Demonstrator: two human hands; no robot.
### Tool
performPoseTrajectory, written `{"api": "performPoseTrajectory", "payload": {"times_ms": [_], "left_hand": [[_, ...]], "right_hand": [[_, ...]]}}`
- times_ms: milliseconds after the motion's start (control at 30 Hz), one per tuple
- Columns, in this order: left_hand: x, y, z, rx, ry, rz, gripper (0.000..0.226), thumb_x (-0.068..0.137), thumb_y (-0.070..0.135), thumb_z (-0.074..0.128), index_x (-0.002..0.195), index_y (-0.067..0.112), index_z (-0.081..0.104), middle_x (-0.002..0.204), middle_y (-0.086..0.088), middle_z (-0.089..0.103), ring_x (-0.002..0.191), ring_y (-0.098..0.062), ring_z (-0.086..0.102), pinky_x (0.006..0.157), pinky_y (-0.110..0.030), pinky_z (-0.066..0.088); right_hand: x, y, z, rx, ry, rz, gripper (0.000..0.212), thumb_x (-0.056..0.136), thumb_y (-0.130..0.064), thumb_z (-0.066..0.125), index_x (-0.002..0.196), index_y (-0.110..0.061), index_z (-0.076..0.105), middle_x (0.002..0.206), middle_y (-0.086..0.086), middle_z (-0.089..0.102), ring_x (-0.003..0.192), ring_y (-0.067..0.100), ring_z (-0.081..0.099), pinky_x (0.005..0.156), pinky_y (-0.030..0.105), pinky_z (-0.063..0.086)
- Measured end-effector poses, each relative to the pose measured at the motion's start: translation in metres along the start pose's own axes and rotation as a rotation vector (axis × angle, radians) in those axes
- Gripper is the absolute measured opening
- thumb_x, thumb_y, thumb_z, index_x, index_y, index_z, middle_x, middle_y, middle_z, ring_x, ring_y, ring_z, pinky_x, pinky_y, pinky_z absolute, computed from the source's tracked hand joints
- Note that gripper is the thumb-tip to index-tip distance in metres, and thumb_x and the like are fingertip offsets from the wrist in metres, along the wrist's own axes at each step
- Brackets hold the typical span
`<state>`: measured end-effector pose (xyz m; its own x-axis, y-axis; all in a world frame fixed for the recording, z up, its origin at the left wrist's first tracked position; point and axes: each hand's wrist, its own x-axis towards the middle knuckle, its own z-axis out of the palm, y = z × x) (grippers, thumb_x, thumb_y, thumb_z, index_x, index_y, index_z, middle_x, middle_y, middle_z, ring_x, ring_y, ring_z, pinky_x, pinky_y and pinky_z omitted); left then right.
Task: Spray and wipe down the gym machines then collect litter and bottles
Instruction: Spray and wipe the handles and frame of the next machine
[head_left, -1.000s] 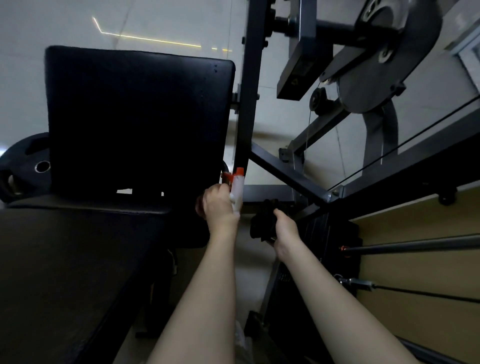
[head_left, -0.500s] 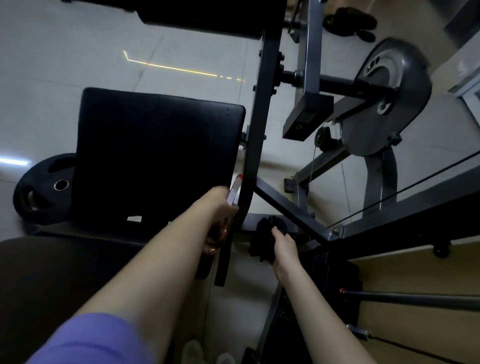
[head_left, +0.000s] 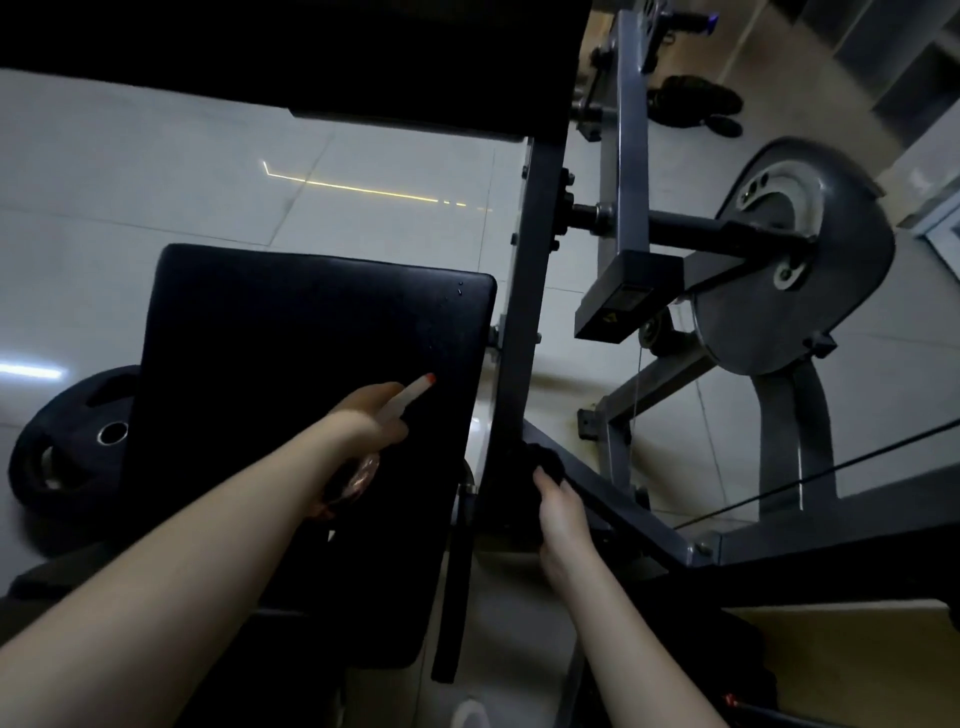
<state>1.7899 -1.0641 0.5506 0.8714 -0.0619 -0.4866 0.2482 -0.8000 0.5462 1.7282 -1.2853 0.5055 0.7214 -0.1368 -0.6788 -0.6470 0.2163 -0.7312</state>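
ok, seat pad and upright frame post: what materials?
Seat pad: looks like black vinyl or leatherette, smooth, faint sheen along its edge. Upright frame post: likely steel box section, grey satin paint, bolt heads on its side.

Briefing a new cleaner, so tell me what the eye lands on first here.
The left hand stands out at centre, holding a spray bottle with its red tip over the black seat pad. Right of it, the right hand holds a dark cloth against the grey frame. A large grey cam wheel fills the upper right.
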Motion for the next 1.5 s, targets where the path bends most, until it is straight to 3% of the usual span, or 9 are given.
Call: {"api": "performPoseTrajectory", "payload": {"times_ms": [133,333,467,633,800,900,1067,1233,1500], "left_hand": [[0.019,-0.003,-0.009,0.006,0.014,0.025,0.074,0.084,-0.001,0.05,0.146,0.036,0.033,0.123,-0.003,0.056,0.096,-0.018,0.058,0.079,-0.02,0.041],[0.055,0.005,-0.013,-0.084,0.126,0.061,0.07,0.084,0.005,0.054,0.146,0.032,0.037,0.103,-0.002,0.06,0.085,-0.017,0.062,0.081,-0.025,0.047],[0.081,0.01,-0.009,-0.134,0.159,0.088,0.059,0.085,0.006,0.055,0.14,0.023,0.046,0.086,0.002,0.058,0.065,-0.01,0.059,0.063,-0.021,0.047],[0.103,0.025,-0.014,0.073,0.18,0.121,0.039,0.086,0.015,0.052,0.125,0.013,0.058,0.105,-0.008,0.064,0.101,-0.025,0.062,0.088,-0.031,0.048],[0.123,0.038,-0.023,0.21,0.134,0.153,0.052,0.088,0.013,0.047,0.14,0.014,0.042,0.119,-0.014,0.058,0.112,-0.03,0.056,0.089,-0.03,0.044],[0.129,0.042,-0.023,0.32,0.117,0.165,0.054,0.088,0.012,0.046,0.142,0.016,0.038,0.113,-0.016,0.057,0.109,-0.03,0.055,0.082,-0.026,0.039],[0.124,0.042,-0.01,0.375,0.024,0.14,0.052,0.094,0.013,0.044,0.145,0.019,0.037,0.136,-0.018,0.051,0.122,-0.031,0.051,0.104,-0.037,0.042],[0.107,0.022,0.001,0.478,-0.075,0.14,0.049,0.091,0.017,0.047,0.14,0.021,0.045,0.134,-0.014,0.055,0.121,-0.03,0.052,0.103,-0.034,0.042],[0.079,0.009,0.011,0.566,-0.225,0.149,0.042,0.094,0.02,0.045,0.134,0.032,0.05,0.123,-0.006,0.059,0.105,-0.024,0.059,0.091,-0.032,0.048]], "right_hand": [[0.018,-0.018,0.008,0.038,-0.065,-0.001,0.018,0.1,-0.023,0.043,0.113,-0.018,0.055,0.1,0.006,0.064,0.091,0.023,0.061,0.069,0.031,0.049],[0.059,-0.028,0.025,0.06,-0.13,-0.078,0.025,0.098,-0.026,0.046,0.109,-0.009,0.062,0.091,0.007,0.065,0.086,0.023,0.063,0.08,0.035,0.047],[0.087,-0.029,0.042,0.132,-0.111,-0.096,0.022,0.098,-0.025,0.046,0.104,-0.011,0.062,0.086,0.007,0.065,0.08,0.021,0.063,0.073,0.031,0.047],[0.101,-0.031,0.054,0.17,-0.086,-0.06,0.023,0.099,-0.024,0.046,0.112,-0.009,0.058,0.092,0.009,0.065,0.082,0.022,0.063,0.069,0.03,0.048],[0.106,-0.035,0.049,0.189,-0.065,-0.077,0.022,0.099,-0.022,0.045,0.112,-0.009,0.057,0.097,0.009,0.065,0.087,0.022,0.063,0.074,0.031,0.05],[0.109,-0.034,0.042,0.16,-0.025,-0.08,0.026,0.099,-0.023,0.045,0.117,-0.007,0.056,0.103,0.013,0.065,0.094,0.028,0.063,0.083,0.04,0.051],[0.111,-0.029,0.028,0.165,-0.02,-0.062,0.017,0.098,-0.023,0.046,0.105,-0.013,0.058,0.096,0.009,0.066,0.087,0.024,0.065,0.079,0.037,0.053],[0.109,-0.019,0.022,0.163,-0.009,-0.058,0.027,0.099,-0.023,0.046,0.118,-0.007,0.056,0.103,0.013,0.066,0.095,0.027,0.064,0.081,0.038,0.053],[0.103,0.002,0.02,0.123,0.011,-0.041,0.024,0.099,-0.021,0.045,0.115,-0.008,0.056,0.107,0.015,0.064,0.097,0.029,0.063,0.085,0.039,0.05]]}}
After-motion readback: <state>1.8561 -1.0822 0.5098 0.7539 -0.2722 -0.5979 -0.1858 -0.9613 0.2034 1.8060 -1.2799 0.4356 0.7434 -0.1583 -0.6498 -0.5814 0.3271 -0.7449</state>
